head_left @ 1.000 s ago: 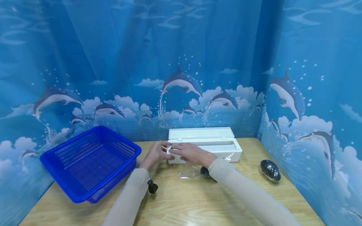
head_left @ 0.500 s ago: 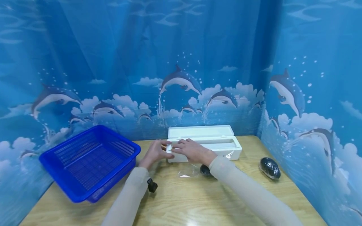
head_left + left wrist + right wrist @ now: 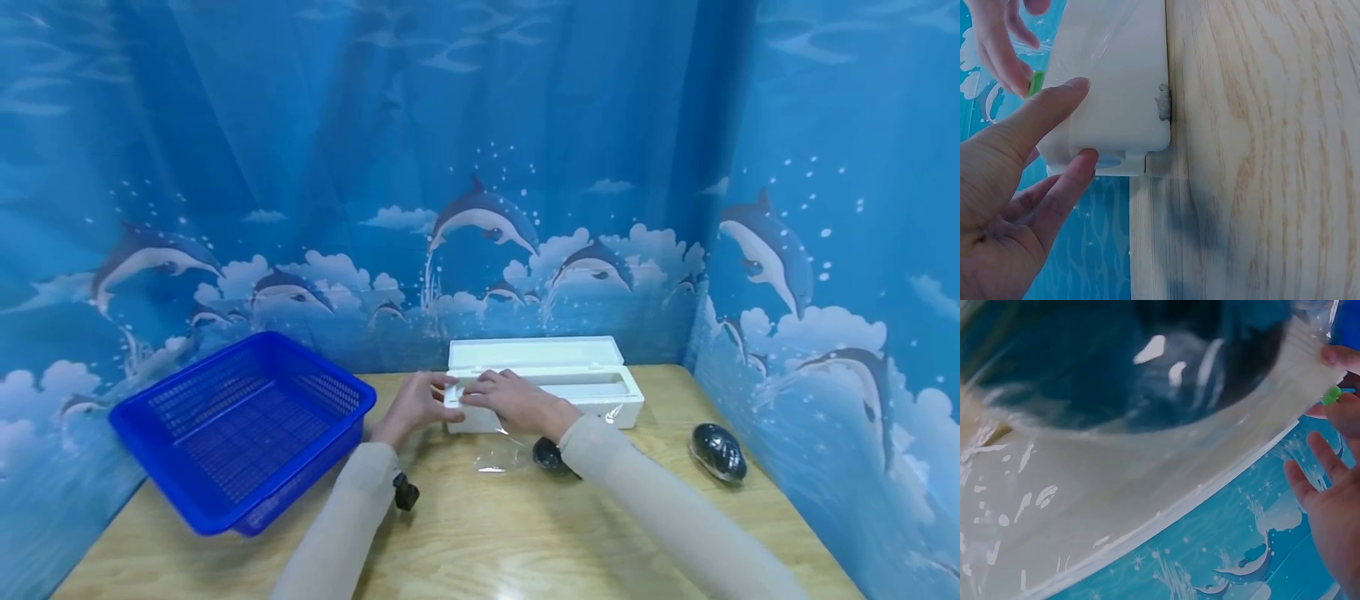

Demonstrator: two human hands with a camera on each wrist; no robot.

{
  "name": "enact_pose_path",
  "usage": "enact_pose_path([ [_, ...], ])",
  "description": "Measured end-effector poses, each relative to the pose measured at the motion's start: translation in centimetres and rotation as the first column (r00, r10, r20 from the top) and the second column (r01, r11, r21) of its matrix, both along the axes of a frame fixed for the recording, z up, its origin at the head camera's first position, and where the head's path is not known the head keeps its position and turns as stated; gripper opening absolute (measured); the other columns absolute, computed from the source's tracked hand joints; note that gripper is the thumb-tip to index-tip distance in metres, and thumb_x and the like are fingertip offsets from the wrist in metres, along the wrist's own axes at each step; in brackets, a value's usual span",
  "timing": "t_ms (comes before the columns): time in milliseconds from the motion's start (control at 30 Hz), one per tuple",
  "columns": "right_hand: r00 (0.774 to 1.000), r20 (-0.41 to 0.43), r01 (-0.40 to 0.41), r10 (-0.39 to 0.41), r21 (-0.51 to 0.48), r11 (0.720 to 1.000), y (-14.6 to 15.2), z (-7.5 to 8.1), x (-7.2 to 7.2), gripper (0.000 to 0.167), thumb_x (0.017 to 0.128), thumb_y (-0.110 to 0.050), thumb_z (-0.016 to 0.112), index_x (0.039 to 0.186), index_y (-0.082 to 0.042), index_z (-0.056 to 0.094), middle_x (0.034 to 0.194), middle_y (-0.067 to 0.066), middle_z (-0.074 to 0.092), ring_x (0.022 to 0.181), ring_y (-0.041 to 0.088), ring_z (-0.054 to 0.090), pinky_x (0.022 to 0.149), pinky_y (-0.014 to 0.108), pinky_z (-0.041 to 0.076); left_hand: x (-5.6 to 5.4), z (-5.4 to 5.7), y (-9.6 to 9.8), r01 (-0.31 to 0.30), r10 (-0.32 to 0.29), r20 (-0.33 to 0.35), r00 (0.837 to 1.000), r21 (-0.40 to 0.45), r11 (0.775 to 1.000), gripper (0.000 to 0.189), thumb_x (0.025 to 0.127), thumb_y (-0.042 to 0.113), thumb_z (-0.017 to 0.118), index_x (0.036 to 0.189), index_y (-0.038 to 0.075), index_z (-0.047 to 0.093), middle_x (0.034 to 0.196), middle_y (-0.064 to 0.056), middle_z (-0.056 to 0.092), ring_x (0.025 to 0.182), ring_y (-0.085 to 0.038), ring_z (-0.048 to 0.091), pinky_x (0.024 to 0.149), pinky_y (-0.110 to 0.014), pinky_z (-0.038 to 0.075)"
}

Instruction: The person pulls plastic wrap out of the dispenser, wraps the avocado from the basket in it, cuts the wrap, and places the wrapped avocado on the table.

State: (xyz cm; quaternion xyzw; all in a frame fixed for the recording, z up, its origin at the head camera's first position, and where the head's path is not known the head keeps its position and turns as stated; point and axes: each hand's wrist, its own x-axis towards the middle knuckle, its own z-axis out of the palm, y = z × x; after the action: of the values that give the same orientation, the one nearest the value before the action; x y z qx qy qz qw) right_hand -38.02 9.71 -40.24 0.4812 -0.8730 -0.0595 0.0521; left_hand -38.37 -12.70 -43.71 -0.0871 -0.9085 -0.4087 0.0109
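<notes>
A long white cling film dispenser (image 3: 555,412) stands at the back of the table with its lid raised. My left hand (image 3: 412,408) grips its left end: in the left wrist view the thumb (image 3: 1054,109) lies on the front face and a finger touches the end. My right hand (image 3: 521,406) reaches over the same end, its fingertips at a small green slider (image 3: 1035,84) on the edge. Clear film (image 3: 498,457) hangs down the front onto the table. Beneath the right forearm lies a dark rounded thing (image 3: 551,455), partly hidden; it looms under film in the right wrist view.
A blue plastic basket (image 3: 292,482) stands at the left of the wooden table (image 3: 480,533). Another dark, oval, film-wrapped thing (image 3: 717,452) lies near the right edge. A dolphin-print curtain (image 3: 480,125) hangs behind and at the sides.
The fingers of my right hand shift slightly right along the dispenser's left end. My left hand stays on that end, and the lid, film and dark things keep their places.
</notes>
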Motion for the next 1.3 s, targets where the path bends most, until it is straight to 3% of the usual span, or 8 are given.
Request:
enact_pose_path([
  [167, 0.999, 0.041, 0.017, -0.016, -0.018, 1.0, -0.4, -0.5, 0.0, 0.07, 0.092, 0.01, 0.064, 0.152, -0.025, 0.052, 0.154, -0.002, 0.054, 0.143, 0.024, 0.048, 0.118, 0.05, 0.043, 0.2, -0.3, 0.0, 0.02, -0.02, -0.002, 1.0, -0.002, 1.0, 0.058, 0.074, 0.02, 0.094, 0.128, 0.014, 0.073, 0.126, -0.011, 0.073, 0.106, -0.029, 0.072, 0.084, -0.042, 0.064],
  [400, 0.999, -0.022, 0.034, -0.033, 0.037, 0.999, -0.9, -0.3, 0.4, 0.077, 0.088, 0.003, 0.076, 0.153, -0.027, 0.049, 0.155, -0.001, 0.052, 0.142, 0.024, 0.047, 0.118, 0.05, 0.043, 0.1, -0.5, -0.1, 0.015, -0.015, -0.001, 1.0, 0.006, 1.0, 0.058, 0.073, 0.018, 0.095, 0.127, 0.014, 0.074, 0.127, -0.01, 0.073, 0.106, -0.028, 0.072, 0.084, -0.042, 0.064],
  [567, 0.998, -0.034, 0.049, -0.048, 0.035, 0.998, -0.8, -0.2, 0.6, 0.072, 0.09, 0.006, 0.07, 0.152, -0.027, 0.051, 0.157, -0.002, 0.051, 0.142, 0.024, 0.048, 0.119, 0.049, 0.043, 0.0, -0.3, -0.1, 0.017, -0.017, 0.006, 1.0, 0.012, 1.0, 0.059, 0.072, 0.02, 0.095, 0.127, 0.015, 0.073, 0.128, -0.01, 0.073, 0.107, -0.028, 0.072, 0.085, -0.041, 0.064],
  [867, 0.999, 0.019, 0.047, -0.047, -0.024, 0.999, 0.0, 0.1, 0.7, 0.07, 0.09, 0.009, 0.067, 0.151, -0.024, 0.053, 0.156, 0.001, 0.053, 0.14, 0.025, 0.049, 0.119, 0.051, 0.042, 0.1, -0.3, 0.0, 0.015, -0.015, 0.005, 1.0, 0.011, 1.0, 0.059, 0.073, 0.022, 0.095, 0.127, 0.014, 0.073, 0.127, -0.012, 0.072, 0.106, -0.028, 0.072, 0.084, -0.04, 0.064],
  [1100, 0.999, 0.036, 0.026, -0.023, -0.075, 0.997, 0.4, -0.3, 0.2, 0.046, 0.103, -0.015, 0.062, 0.148, -0.024, 0.056, 0.154, 0.0, 0.055, 0.137, 0.024, 0.053, 0.113, 0.049, 0.048, 0.1, -0.1, 0.2, 0.036, -0.036, -0.01, 0.999, 0.003, 0.999, 0.059, 0.074, 0.018, 0.094, 0.128, 0.013, 0.072, 0.126, -0.014, 0.072, 0.107, -0.031, 0.072, 0.083, -0.041, 0.064],
  [1300, 0.998, 0.064, 0.021, -0.016, -0.087, 0.996, 0.0, -0.3, 0.0, 0.045, 0.103, -0.027, 0.063, 0.148, -0.021, 0.056, 0.151, 0.003, 0.057, 0.139, 0.026, 0.052, 0.113, 0.052, 0.047, 0.2, 0.0, -0.1, 0.015, -0.015, 0.005, 1.0, 0.002, 1.0, 0.059, 0.074, 0.024, 0.095, 0.128, 0.016, 0.073, 0.129, -0.01, 0.072, 0.108, -0.028, 0.071, 0.085, -0.042, 0.064],
])
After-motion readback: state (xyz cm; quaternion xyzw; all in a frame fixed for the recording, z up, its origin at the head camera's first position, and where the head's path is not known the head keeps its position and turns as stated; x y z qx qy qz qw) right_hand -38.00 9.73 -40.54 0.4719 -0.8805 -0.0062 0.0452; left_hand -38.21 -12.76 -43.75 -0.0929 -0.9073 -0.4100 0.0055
